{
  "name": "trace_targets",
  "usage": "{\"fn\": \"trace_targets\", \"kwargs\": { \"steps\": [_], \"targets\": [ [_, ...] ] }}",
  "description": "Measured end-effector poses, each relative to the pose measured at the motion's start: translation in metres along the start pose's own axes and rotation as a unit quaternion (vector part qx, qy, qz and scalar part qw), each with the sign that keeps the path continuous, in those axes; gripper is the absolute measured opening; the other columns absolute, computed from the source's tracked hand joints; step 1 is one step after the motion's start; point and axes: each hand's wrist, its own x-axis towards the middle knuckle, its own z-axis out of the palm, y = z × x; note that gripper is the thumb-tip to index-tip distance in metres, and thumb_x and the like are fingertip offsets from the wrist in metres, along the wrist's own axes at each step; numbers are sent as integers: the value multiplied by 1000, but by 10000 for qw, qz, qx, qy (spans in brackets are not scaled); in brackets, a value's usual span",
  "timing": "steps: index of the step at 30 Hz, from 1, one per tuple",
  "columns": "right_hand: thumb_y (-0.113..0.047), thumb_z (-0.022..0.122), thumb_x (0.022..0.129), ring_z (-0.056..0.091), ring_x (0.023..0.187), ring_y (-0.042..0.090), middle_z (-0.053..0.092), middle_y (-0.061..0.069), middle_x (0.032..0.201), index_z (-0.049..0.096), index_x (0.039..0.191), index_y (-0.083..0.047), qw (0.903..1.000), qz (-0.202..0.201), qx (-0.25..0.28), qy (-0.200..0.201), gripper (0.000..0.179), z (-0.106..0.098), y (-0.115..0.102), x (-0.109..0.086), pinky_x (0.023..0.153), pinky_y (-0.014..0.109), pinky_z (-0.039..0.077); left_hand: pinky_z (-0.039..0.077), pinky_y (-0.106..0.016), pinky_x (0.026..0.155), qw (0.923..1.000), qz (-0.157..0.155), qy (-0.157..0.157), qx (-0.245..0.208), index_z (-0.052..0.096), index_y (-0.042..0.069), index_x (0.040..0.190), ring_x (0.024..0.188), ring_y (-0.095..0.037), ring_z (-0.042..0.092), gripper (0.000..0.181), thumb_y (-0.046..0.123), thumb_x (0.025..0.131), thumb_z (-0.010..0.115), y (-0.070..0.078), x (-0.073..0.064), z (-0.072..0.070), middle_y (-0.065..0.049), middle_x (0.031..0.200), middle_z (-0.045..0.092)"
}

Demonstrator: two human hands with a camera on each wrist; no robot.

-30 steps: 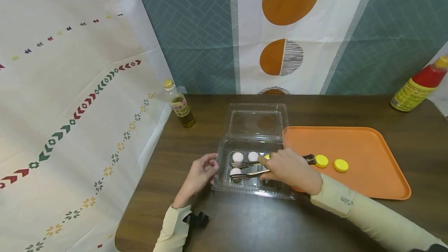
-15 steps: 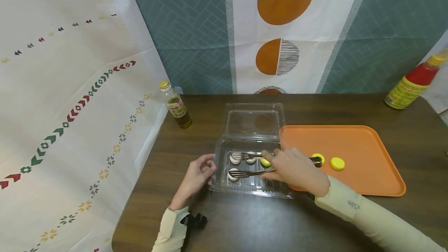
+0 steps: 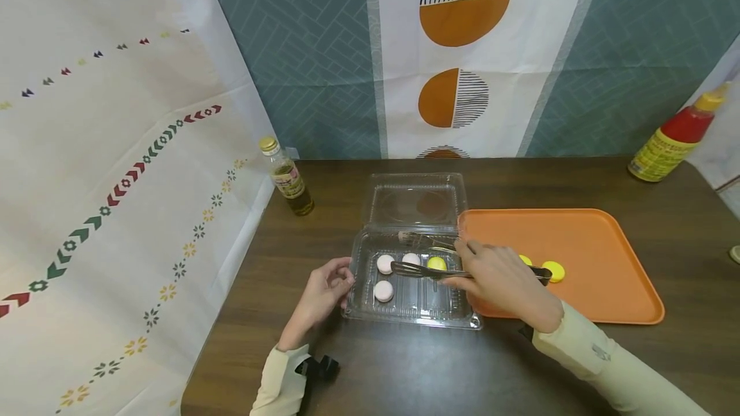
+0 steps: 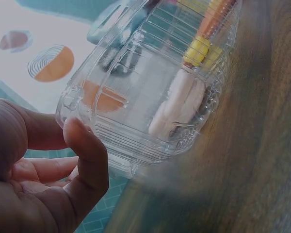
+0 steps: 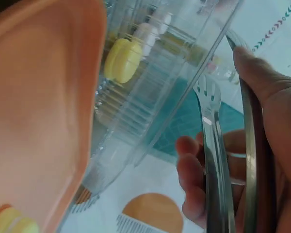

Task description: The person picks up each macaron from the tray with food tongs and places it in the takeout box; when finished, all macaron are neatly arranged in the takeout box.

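Observation:
In the head view, three pale pink macarons [image 3: 384,291] and one yellow macaron [image 3: 436,264] sit in a clear hinged plastic box [image 3: 428,305], its lid folded back. My left hand [image 3: 322,289] is at the box's left rim; the left wrist view shows finger and thumb pinching that rim. Metal tongs [image 3: 429,271] are in my right hand [image 3: 511,282], above the box. Their arms are spread, with nothing gripped between the tips [image 5: 211,94]. Two more yellow macarons [image 3: 554,271] lie on the orange tray [image 3: 555,230], one partly hidden by my right hand.
The tray stands against the box's right side. A glass bottle with a gold cap [image 3: 290,185] is at the back left of the wooden table [image 3: 399,371]. A red and yellow squeeze bottle [image 3: 665,146] stands at the back right. Patterned cloths hang behind and at the left.
The tongs have lifted and drawn back to the right, away from the pale macarons, their tips turning toward the lid side. My left hand keeps its place at the box's rim.

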Motion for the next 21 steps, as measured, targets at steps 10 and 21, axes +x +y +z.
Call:
{"fn": "trace_targets", "kwargs": {
  "steps": [10, 21],
  "targets": [
    [-43, 83, 82, 61, 70, 24, 66, 16, 98, 58, 123, 8, 9983, 506, 255, 169, 71, 0, 9, -17, 49, 30, 49, 49, -28, 48, 9999, -26, -24, -94, 50, -19, 132, 58, -13, 54, 37, -12, 96, 56, -1, 2, 1, -15, 92, 58],
    [-46, 79, 85, 38, 51, 6, 50, -2, 74, 56, 111, 1, 9926, 1110, 473, 96, 59, -10, 24, -47, 41, 21, 32, 48, -25, 48, 9999, -97, 32, -100, 50, -18, 132, 59, -11, 53, 37, -13, 96, 57, -1, 0, 1, -17, 93, 58]
  ]
}}
